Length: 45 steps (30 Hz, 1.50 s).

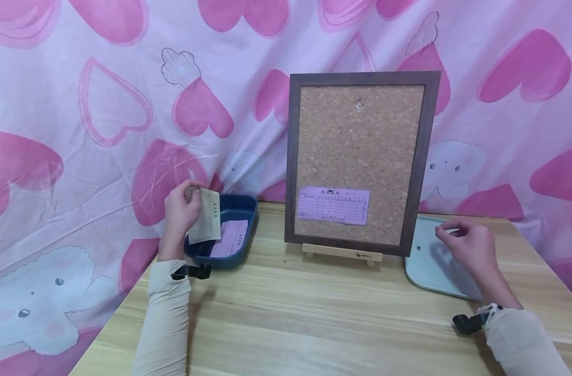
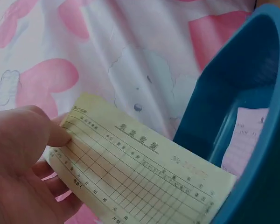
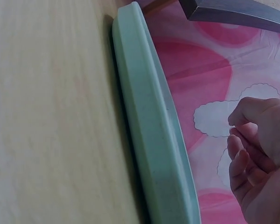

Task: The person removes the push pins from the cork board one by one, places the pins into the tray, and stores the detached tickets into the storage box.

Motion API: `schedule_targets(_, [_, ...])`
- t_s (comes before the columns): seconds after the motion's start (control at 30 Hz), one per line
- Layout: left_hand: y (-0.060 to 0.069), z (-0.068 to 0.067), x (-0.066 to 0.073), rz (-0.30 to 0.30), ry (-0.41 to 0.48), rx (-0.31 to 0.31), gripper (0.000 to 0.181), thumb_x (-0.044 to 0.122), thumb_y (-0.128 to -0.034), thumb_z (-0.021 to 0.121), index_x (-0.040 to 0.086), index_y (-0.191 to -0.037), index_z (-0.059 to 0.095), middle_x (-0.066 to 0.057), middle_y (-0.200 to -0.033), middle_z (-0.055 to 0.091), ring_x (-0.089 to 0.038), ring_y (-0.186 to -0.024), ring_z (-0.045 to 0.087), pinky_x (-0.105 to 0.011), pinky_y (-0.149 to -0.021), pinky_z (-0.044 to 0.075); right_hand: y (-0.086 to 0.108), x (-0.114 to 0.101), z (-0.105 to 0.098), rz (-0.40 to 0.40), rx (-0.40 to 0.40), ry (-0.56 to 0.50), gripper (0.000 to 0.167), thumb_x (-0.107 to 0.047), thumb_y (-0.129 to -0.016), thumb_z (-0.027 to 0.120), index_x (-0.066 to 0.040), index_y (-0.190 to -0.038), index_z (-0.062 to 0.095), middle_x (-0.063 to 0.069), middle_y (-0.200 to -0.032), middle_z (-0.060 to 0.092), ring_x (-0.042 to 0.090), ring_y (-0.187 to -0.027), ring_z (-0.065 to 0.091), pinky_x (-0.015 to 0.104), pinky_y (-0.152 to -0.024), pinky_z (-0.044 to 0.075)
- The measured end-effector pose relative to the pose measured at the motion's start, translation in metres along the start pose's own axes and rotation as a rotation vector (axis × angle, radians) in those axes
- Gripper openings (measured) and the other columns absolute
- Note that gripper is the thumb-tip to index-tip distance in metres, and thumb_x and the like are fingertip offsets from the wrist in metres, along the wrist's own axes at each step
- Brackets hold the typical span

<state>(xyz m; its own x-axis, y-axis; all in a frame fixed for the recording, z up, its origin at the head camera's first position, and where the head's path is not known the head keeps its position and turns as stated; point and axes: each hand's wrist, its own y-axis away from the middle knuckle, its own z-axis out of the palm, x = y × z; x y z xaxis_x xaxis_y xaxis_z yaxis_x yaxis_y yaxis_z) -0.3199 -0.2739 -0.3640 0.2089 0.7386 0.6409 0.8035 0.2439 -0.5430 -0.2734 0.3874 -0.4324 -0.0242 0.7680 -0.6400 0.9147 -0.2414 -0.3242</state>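
At the blue bin (image 1: 231,261), the left hand (image 1: 182,206) pinched a yellow slip (image 1: 208,216) — apparently the taking-out step, next calling for rim clearance — while the right hand (image 1: 469,243) curled near the green tray (image 1: 436,271), its hold unclear.

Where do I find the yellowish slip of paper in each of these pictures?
Head: the yellowish slip is left of centre, pinched in the left hand.
Left wrist: lower middle, large, printed side showing.
Right wrist: not in it.
Shared landmark: the heart-print cloth behind, in all three.
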Motion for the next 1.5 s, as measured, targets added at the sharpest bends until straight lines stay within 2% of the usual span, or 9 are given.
schedule_targets(0.2, [0.001,0.002,-0.005,-0.038,0.003,-0.135,0.028,0.013,-0.1080,0.053,0.014,-0.122,0.077,-0.011,-0.081,0.057,-0.024,-0.065,0.039,-0.038,-0.062,0.039,0.000,0.002,0.002,0.011,-0.039,0.019,0.031,-0.035,-0.100,0.077,-0.007,-0.111,0.079,0.017,-0.101,0.076,0.005,-0.076,0.057,0.021,-0.060,0.046])
schedule_targets(0.4, [0.003,0.019,-0.009,-0.021,0.011,-0.226,0.028,0.011,-0.1058,0.054,0.012,-0.122,0.076,-0.012,-0.078,0.048,-0.024,-0.062,0.038,-0.037,-0.062,0.042,0.000,0.005,0.004,0.038,-0.058,0.032,0.036,-0.040,-0.101,0.074,-0.007,-0.114,0.078,0.017,-0.105,0.076,0.010,-0.081,0.056,0.021,-0.064,0.043])
schedule_targets(0.6, [0.007,0.032,-0.011,-0.051,0.024,-0.316,0.029,0.009,-0.1062,0.053,0.006,-0.127,0.073,-0.016,-0.100,0.053,-0.029,-0.082,0.046,-0.038,-0.074,0.041,0.000,0.007,0.007,0.036,-0.061,0.039,0.037,-0.040,-0.102,0.072,-0.007,-0.116,0.078,0.017,-0.108,0.075,0.014,-0.084,0.056,0.022,-0.065,0.042])
schedule_targets(0.77, [0.009,0.039,-0.012,-0.086,0.023,-0.347,0.030,0.011,-0.1066,0.052,0.007,-0.130,0.072,-0.020,-0.102,0.054,-0.033,-0.084,0.048,-0.041,-0.075,0.041,0.001,0.007,0.008,0.033,-0.066,0.034,0.037,-0.039,-0.103,0.072,-0.005,-0.118,0.077,0.018,-0.109,0.074,0.017,-0.087,0.056,0.021,-0.065,0.042])
schedule_targets(0.87, [0.011,0.042,-0.012,-0.103,0.012,-0.363,0.031,0.013,-0.1062,0.053,0.008,-0.132,0.070,-0.024,-0.125,0.064,-0.037,-0.104,0.053,-0.047,-0.090,0.043,0.001,0.007,0.009,0.029,-0.066,0.032,0.037,-0.038,-0.104,0.071,-0.005,-0.118,0.077,0.018,-0.108,0.073,0.018,-0.087,0.056,0.021,-0.064,0.042])
schedule_targets(1.0, [0.012,0.045,-0.013,-0.139,0.001,-0.392,0.036,0.016,-0.1067,0.056,0.009,-0.141,0.064,-0.024,-0.155,0.057,-0.042,-0.133,0.051,-0.058,-0.117,0.041,0.001,0.007,0.010,0.024,-0.067,0.035,0.037,-0.038,-0.104,0.071,-0.004,-0.118,0.076,0.018,-0.108,0.072,0.020,-0.089,0.055,0.021,-0.064,0.042])
schedule_targets(1.1, [0.013,0.047,-0.014,-0.164,-0.023,-0.402,0.043,0.017,-0.1071,0.058,0.008,-0.149,0.057,-0.026,-0.162,0.051,-0.044,-0.147,0.048,-0.062,-0.127,0.033,0.001,0.008,0.010,0.026,-0.078,0.036,0.039,-0.039,-0.104,0.070,-0.004,-0.119,0.076,0.019,-0.110,0.071,0.022,-0.091,0.055,0.022,-0.064,0.042])
schedule_targets(1.27, [0.014,0.046,-0.014,-0.203,-0.066,-0.420,0.052,0.021,-0.1077,0.058,0.004,-0.156,0.047,-0.029,-0.164,0.046,-0.046,-0.152,0.044,-0.062,-0.129,0.031,0.000,0.009,0.009,0.030,-0.097,0.042,0.041,-0.041,-0.105,0.069,-0.003,-0.121,0.075,0.019,-0.110,0.071,0.024,-0.092,0.055,0.023,-0.064,0.041])
schedule_targets(1.5, [0.014,0.048,-0.013,-0.208,-0.075,-0.439,0.055,0.022,-0.1070,0.060,0.001,-0.156,0.047,-0.032,-0.159,0.050,-0.047,-0.150,0.047,-0.060,-0.127,0.035,0.002,0.008,0.009,0.003,-0.125,0.039,0.034,-0.035,-0.104,0.071,-0.004,-0.117,0.076,0.015,-0.098,0.078,0.011,-0.077,0.060,0.024,-0.065,0.043])
